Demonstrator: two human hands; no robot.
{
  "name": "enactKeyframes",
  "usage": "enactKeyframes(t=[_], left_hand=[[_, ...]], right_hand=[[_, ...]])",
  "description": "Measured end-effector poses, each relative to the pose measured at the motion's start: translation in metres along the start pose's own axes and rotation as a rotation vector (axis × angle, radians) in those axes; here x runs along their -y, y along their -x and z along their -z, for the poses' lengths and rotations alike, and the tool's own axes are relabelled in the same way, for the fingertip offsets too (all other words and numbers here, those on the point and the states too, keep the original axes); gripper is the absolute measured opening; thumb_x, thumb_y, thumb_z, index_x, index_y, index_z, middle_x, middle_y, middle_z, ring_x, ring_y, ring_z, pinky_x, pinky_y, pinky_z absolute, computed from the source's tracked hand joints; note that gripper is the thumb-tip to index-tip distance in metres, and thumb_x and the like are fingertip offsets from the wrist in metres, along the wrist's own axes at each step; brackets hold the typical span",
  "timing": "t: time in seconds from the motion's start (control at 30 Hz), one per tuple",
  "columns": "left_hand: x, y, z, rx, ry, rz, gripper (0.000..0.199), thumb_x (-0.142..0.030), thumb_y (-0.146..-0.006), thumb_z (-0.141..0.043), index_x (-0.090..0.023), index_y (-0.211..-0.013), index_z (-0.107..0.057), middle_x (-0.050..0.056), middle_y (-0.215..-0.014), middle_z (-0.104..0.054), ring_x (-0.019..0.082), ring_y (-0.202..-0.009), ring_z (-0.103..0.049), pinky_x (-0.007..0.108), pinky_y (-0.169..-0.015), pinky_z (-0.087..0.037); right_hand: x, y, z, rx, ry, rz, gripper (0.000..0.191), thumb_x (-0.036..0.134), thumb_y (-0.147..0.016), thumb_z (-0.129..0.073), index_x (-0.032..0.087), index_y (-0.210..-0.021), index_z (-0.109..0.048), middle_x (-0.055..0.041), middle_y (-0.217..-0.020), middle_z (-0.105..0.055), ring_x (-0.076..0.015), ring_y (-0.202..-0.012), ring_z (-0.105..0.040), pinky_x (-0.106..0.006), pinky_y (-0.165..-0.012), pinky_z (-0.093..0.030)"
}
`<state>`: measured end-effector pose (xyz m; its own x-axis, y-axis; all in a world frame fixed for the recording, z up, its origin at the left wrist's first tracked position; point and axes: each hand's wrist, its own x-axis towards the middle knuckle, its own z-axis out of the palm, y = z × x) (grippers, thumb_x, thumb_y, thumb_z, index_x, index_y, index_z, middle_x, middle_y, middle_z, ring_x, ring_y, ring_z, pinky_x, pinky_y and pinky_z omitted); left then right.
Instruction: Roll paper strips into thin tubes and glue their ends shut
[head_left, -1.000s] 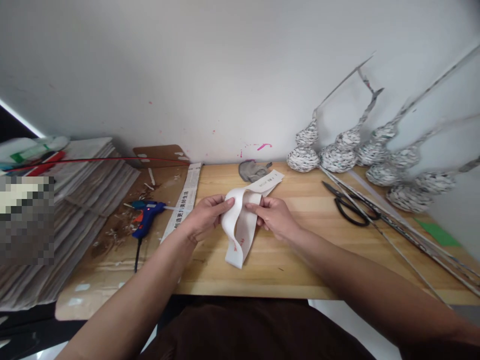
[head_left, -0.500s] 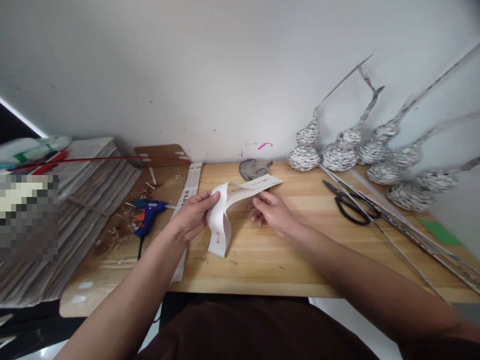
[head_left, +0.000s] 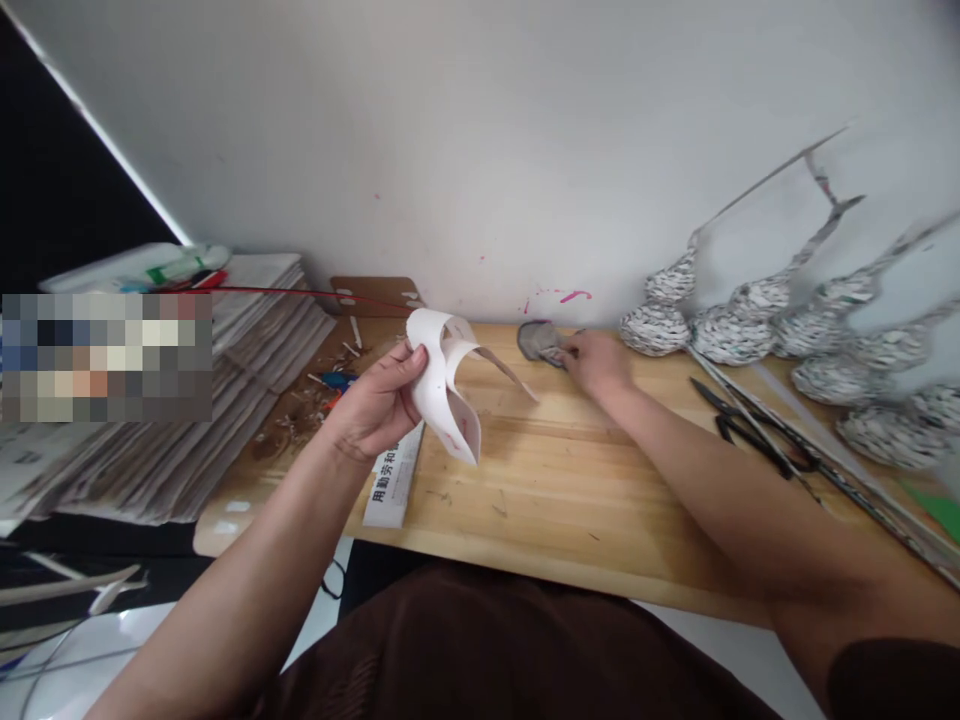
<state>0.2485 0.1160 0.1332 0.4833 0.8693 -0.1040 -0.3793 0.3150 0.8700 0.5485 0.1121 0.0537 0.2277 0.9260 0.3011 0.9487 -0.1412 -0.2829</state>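
Observation:
White paper strips (head_left: 433,372), curled and with small red print, hang above the table from my left hand (head_left: 382,400), which pinches them between thumb and fingers. My right hand (head_left: 598,365) is at the back of the table, its fingertips closed on the edge of a grey cloth (head_left: 540,342) that lies near the wall. Below my left hand lies a printed newspaper strip (head_left: 393,480). The blue glue gun (head_left: 339,381) is mostly hidden behind my left hand.
Stacked newspapers (head_left: 247,350) stand at the left, beside a brown board (head_left: 214,515) with scraps. Several woven gourd shapes (head_left: 654,328) line the wall at the right. Black scissors (head_left: 754,430) and long paper rods (head_left: 847,490) lie in front of them.
My right hand has left the paper strips and reached back to the grey cloth. The strips have been lifted and turned in my left hand. The view has shifted left.

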Motion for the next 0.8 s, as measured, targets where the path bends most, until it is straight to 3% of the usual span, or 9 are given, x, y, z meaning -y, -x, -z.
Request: enactKeyframes(t=[0.1,0.17,0.2,0.27,0.3,0.4,0.53,0.8], left_hand=[[-0.002,0.002,0.009,-0.014,0.015,-0.010,0.011,-0.018,-0.082,-0.063,-0.021,-0.092,-0.066,-0.001,-0.082,-0.066,0.010,-0.066,-0.063,0.021,-0.064,-0.053],[0.000,0.001,0.012,-0.002,0.021,0.002,0.008,-0.019,-0.082,-0.064,-0.020,-0.090,-0.066,0.000,-0.081,-0.067,0.011,-0.065,-0.063,0.023,-0.066,-0.055],[0.002,-0.001,0.013,0.006,0.027,0.010,0.007,-0.020,-0.081,-0.065,-0.020,-0.089,-0.066,0.000,-0.081,-0.067,0.012,-0.065,-0.064,0.024,-0.067,-0.055],[0.007,-0.003,0.011,0.024,0.041,0.022,0.009,-0.019,-0.081,-0.065,-0.020,-0.090,-0.066,0.001,-0.084,-0.068,0.012,-0.067,-0.064,0.026,-0.070,-0.056],[0.010,-0.004,0.010,0.039,0.045,0.031,0.012,-0.018,-0.081,-0.065,-0.020,-0.093,-0.066,0.001,-0.086,-0.068,0.012,-0.068,-0.065,0.026,-0.071,-0.056],[0.020,-0.005,0.004,0.102,0.034,0.076,0.018,-0.018,-0.081,-0.066,-0.019,-0.099,-0.066,0.003,-0.087,-0.069,0.014,-0.070,-0.066,0.025,-0.070,-0.056],[0.030,-0.003,0.000,0.133,0.026,0.128,0.019,-0.016,-0.079,-0.067,-0.016,-0.098,-0.067,0.005,-0.089,-0.070,0.015,-0.075,-0.067,0.025,-0.073,-0.055],[0.043,0.001,-0.002,0.100,-0.025,0.167,0.024,-0.017,-0.075,-0.072,-0.014,-0.098,-0.069,0.007,-0.090,-0.072,0.016,-0.080,-0.068,0.026,-0.075,-0.054]], right_hand=[[0.004,0.015,0.006,-0.118,-0.060,-0.021,0.023,0.035,-0.076,-0.070,0.013,-0.084,-0.067,-0.0133,-0.087,-0.066,-0.0268,-0.080,-0.060,-0.034,-0.067,-0.039],[0.017,0.032,0.015,-0.150,-0.168,0.070,0.030,0.040,-0.075,-0.071,0.014,-0.090,-0.067,-0.0124,-0.092,-0.066,-0.0256,-0.084,-0.059,-0.033,-0.069,-0.040],[0.026,0.041,0.021,-0.107,-0.289,0.120,0.029,0.043,-0.077,-0.068,0.015,-0.088,-0.068,-0.0096,-0.087,-0.067,-0.0230,-0.079,-0.059,-0.031,-0.067,-0.040],[0.049,0.059,0.031,0.118,-0.573,0.129,0.033,0.049,-0.084,-0.058,0.018,-0.081,-0.070,-0.0038,-0.069,-0.064,-0.0170,-0.063,-0.055,-0.028,-0.058,-0.038],[0.061,0.067,0.035,0.257,-0.719,0.149,0.035,0.050,-0.086,-0.054,0.019,-0.085,-0.072,-0.0028,-0.069,-0.065,-0.0157,-0.061,-0.055,-0.027,-0.056,-0.038],[0.091,0.083,0.039,0.425,-1.016,0.174,0.032,0.047,-0.085,-0.056,0.020,-0.093,-0.072,-0.0019,-0.082,-0.068,-0.0142,-0.067,-0.056,-0.025,-0.058,-0.040],[0.103,0.090,0.029,0.364,-0.996,0.065,0.032,0.041,-0.084,-0.058,0.017,-0.065,-0.068,0.0018,-0.057,-0.055,-0.0100,-0.053,-0.045,-0.023,-0.050,-0.032],[0.095,0.094,0.017,0.300,-1.020,-0.123,0.032,0.045,-0.073,-0.069,0.018,-0.057,-0.062,0.0027,-0.055,-0.054,-0.0090,-0.051,-0.043,-0.024,-0.049,-0.032]])
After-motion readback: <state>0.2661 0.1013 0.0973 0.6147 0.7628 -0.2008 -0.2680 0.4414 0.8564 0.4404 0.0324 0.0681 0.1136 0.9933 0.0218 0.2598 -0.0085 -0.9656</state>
